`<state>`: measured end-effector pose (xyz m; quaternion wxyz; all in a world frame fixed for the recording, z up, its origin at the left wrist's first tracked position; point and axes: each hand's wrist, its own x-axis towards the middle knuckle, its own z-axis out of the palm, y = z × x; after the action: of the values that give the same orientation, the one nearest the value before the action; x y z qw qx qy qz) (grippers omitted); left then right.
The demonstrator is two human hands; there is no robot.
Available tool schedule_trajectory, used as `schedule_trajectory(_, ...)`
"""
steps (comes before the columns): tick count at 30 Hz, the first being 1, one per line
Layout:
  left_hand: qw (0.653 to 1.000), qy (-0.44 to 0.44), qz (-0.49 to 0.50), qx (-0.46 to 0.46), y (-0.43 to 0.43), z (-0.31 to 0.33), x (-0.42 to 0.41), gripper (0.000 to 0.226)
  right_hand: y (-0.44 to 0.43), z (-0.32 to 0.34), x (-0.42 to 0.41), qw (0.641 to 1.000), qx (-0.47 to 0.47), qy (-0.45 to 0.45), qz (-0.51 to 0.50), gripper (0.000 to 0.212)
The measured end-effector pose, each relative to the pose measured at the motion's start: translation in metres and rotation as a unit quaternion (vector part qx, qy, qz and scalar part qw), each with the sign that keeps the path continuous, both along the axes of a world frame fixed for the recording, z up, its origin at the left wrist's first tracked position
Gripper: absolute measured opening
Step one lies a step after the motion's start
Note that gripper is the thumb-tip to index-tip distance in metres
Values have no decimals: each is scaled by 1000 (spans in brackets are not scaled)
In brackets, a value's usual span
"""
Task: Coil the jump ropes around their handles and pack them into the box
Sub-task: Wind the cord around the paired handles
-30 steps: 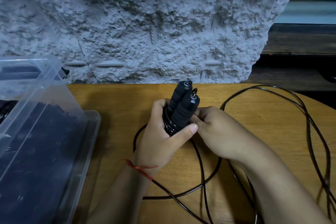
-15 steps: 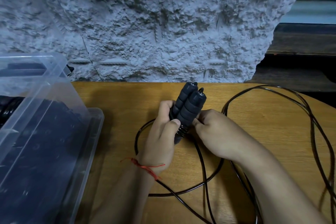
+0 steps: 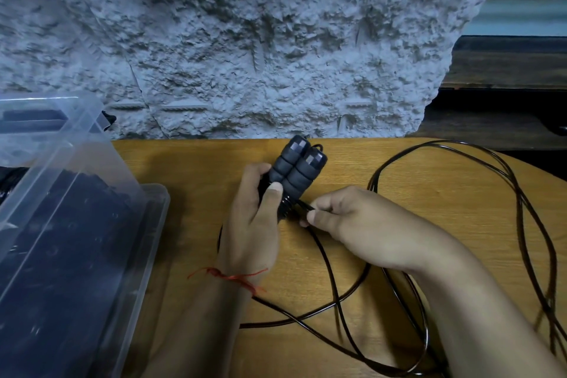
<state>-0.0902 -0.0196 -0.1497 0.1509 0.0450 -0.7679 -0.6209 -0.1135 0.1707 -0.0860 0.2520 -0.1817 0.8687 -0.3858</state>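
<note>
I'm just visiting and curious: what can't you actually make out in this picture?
Head view:
Coils on the handles: the left hand covers the lower part, so the turns cannot be counted.
Box contents: only dark shapes through cloudy plastic, cut off by the left edge.
Rope: its loops leave the right and bottom edges; the stretch the right hand pinches is partly hidden by fingers.

You faced a rough grey stone wall (image 3: 245, 40) up top, wooden table (image 3: 196, 163) below, dark ledge (image 3: 506, 67) upper right.
</note>
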Motion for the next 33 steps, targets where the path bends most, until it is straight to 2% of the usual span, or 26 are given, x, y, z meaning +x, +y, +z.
schedule_trajectory(4, 1000, 5, 19, 20, 0, 4, 0, 18, -1, 2, 2, 999, -17, -15, -23, 36)
schedule_trajectory(8, 997, -15, 33, -72, 4, 7, 5, 27, -3, 1, 2, 992, -94, -67, -60, 40)
schedule_trajectory(10, 995, -31, 36, -85, 6, 8, 7, 33, -4, 2, 1, 987, -117, -80, -68, 40)
schedule_trajectory(14, 993, -59, 44, -96, 9, 11, 7, 48, -8, 4, 4, 991, -94, -84, -45, 40)
schedule_trajectory(18, 987, -32, 61, -144, 4, 3, 2, 53, -9, 14, 11, 999, -35, -10, 2, 31)
schedule_trajectory(21, 973, -24, 60, -220, -6, -4, -3, 55, -3, 25, 11, 998, -39, 45, 17, 24)
schedule_trajectory(25, 961, -41, -23, -272, -4, 6, 2, 47, 5, 30, 7, 989, -60, 135, 2, 26)
schedule_trajectory(30, 952, -23, -121, -280, -1, 16, 13, 45, 15, 26, 0, 982, -52, 180, -1, 26)
schedule_trajectory(33, 931, -10, -131, -340, 2, 15, 15, 48, 23, 25, -2, 984, -56, 167, -12, 20)
